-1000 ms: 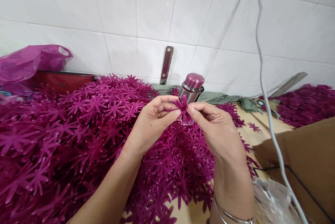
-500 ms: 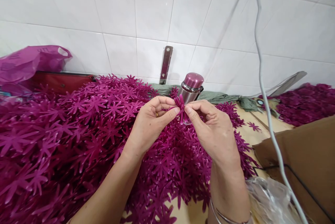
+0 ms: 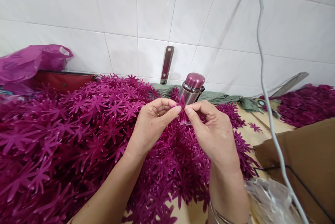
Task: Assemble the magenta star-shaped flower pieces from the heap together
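Note:
My left hand [image 3: 150,122] and my right hand [image 3: 213,131] meet above the table, both pinched on one magenta star-shaped flower piece [image 3: 181,107] held between thumbs and forefingers. The left hand wears a ring; a bangle circles my right wrist. Under and around the hands lies a large heap of the same magenta flower pieces [image 3: 65,133], spreading over the left half of the table.
A steel flask with a magenta cap [image 3: 192,88] stands just behind the hands. A pink plastic bag [image 3: 28,61] lies far left, a cardboard box [image 3: 303,161] at right, a second flower heap [image 3: 306,103] far right. A grey cable [image 3: 264,88] hangs down.
Both hands have shifted slightly left and lower with the flower piece still pinched; the fingers have closed tighter around it, so less of it shows.

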Demonstrator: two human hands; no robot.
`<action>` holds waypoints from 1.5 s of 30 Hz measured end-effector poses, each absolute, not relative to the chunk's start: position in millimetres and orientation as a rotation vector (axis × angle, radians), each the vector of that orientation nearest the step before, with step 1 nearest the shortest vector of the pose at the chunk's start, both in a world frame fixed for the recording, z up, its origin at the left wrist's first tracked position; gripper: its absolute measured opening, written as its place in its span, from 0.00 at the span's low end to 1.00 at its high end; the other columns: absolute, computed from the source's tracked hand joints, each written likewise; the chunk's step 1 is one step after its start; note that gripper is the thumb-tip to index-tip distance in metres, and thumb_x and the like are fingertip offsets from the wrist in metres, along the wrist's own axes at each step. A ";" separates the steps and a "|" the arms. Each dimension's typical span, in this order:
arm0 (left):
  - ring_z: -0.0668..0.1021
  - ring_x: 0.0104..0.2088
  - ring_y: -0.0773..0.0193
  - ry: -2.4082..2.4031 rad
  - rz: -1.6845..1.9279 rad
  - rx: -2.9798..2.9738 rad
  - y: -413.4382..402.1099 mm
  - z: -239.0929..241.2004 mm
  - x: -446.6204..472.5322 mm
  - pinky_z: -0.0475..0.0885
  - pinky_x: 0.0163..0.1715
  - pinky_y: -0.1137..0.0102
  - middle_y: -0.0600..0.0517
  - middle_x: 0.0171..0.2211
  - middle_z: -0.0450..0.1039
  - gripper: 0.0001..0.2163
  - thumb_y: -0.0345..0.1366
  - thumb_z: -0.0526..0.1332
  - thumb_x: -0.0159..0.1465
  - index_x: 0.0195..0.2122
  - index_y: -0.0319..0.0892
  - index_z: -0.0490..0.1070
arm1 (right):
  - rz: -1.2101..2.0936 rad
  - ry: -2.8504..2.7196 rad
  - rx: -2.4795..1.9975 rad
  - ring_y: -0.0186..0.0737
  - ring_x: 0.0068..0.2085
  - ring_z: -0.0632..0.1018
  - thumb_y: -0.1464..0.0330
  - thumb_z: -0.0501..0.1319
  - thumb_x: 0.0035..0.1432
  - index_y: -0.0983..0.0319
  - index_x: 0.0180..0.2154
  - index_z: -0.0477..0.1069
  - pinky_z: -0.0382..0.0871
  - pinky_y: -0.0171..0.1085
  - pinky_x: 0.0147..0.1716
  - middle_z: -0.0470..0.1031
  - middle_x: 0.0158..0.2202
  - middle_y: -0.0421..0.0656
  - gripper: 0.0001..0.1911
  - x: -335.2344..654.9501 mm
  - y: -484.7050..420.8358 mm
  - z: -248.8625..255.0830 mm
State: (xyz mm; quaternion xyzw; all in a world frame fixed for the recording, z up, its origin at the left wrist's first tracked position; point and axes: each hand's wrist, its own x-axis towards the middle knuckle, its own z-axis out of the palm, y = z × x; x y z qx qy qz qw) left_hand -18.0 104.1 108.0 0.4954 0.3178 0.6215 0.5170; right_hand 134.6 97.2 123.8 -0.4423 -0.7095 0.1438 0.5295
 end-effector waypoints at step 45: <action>0.75 0.31 0.68 1.004 1.591 1.287 115.4 92.9 -23.9 0.72 0.36 0.73 0.53 0.34 0.78 0.06 0.37 0.65 0.66 0.38 0.44 0.82 | 1.265 -1.060 -0.768 0.36 0.35 0.78 0.65 0.80 0.41 0.57 0.30 0.68 0.73 0.37 0.36 0.79 0.35 0.36 0.22 143.7 127.1 107.9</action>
